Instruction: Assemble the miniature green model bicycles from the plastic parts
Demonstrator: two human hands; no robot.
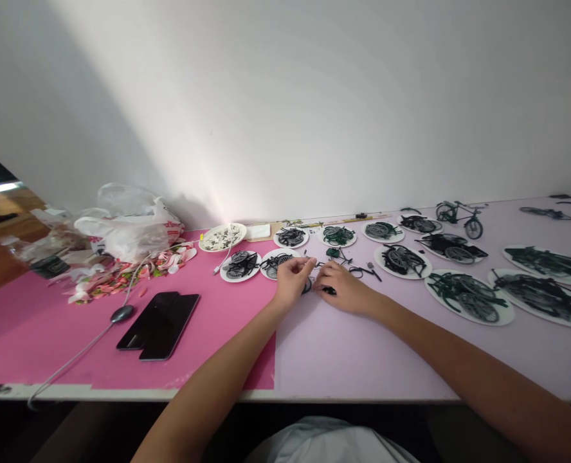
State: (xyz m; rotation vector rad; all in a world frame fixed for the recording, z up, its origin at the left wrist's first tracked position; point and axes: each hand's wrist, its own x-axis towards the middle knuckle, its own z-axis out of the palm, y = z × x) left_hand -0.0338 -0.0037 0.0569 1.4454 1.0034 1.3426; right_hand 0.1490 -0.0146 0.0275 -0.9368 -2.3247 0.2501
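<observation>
Above the lilac tabletop my left hand [291,280] is closed, thumb and fingertips pinched together; whatever is in the pinch is too small to tell. Close beside it, my right hand [346,287] has curled fingers around a dark model bicycle part, mostly hidden by the hand. Between the two hands shows a small wheel [307,285], partly covered. Just beyond my fingers lies a dark green bicycle frame [336,253], with loose black parts [365,272] to its right. Behind my left hand is a white plate [266,272] of black wheels and parts.
Several plates of bicycle parts [469,299] spread along the right and back. An assembled model bicycle [460,217] stands at the back right. On the left are black phones [163,325], a cable [80,352], petals [116,280] and plastic bags [131,225]. A wall rises behind.
</observation>
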